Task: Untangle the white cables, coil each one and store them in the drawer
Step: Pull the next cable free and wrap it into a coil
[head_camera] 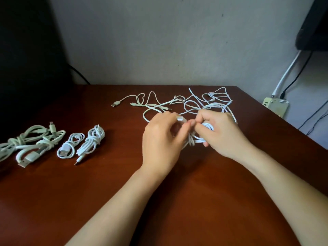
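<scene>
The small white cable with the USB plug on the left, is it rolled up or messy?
Rolled up. The small cable lies in neat round loops on the table, apart from the loose tangle.

Leftmost coiled cable [15, 142] partly beyond the left edge.

Coiled cables, left: four – greenish bundle [12, 144], bundle with USB plug [35, 150], small round coil [70, 148], knotted bundle [92, 142]. Part-wound coil [200, 137]: one. Loose tangle [204, 102]: one, strand count unclear. Hands: two – left hand [159, 139], right hand [221, 132]. Power strip [275, 105]: one.
</scene>
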`<state>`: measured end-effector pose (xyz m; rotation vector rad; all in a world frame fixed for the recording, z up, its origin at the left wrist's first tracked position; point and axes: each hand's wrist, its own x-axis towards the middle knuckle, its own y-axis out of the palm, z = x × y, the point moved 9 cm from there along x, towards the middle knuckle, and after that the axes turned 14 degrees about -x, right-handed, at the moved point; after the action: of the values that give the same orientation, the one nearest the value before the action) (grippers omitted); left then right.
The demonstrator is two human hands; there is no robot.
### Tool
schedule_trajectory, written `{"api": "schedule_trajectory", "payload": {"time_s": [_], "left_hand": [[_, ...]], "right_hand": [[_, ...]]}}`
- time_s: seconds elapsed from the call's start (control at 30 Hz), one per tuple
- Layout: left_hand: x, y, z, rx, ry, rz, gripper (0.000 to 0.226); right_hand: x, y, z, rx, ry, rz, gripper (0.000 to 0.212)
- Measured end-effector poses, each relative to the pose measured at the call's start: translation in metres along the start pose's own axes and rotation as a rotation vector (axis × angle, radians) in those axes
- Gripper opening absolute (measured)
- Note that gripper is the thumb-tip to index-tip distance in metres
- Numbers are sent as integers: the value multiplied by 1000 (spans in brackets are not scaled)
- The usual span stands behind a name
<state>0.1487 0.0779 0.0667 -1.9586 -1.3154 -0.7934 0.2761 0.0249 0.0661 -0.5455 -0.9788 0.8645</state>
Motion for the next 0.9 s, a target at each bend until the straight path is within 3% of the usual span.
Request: {"api": "schedule_trajectory", "payload": {"time_s": [0.4,0.63,0.9], "left_hand": [[-3,3,15,-370,-288,-69,27],[-13,13,33,-447,-490,-65,28],[-7,23,20,-577,-422,135,21]], "right_hand": [[-1,2,7,139,-40,-13,29],[-7,-10,23,-62,-218,-115,20],[-15,-19,36,-51,-330,-239,19]]}}
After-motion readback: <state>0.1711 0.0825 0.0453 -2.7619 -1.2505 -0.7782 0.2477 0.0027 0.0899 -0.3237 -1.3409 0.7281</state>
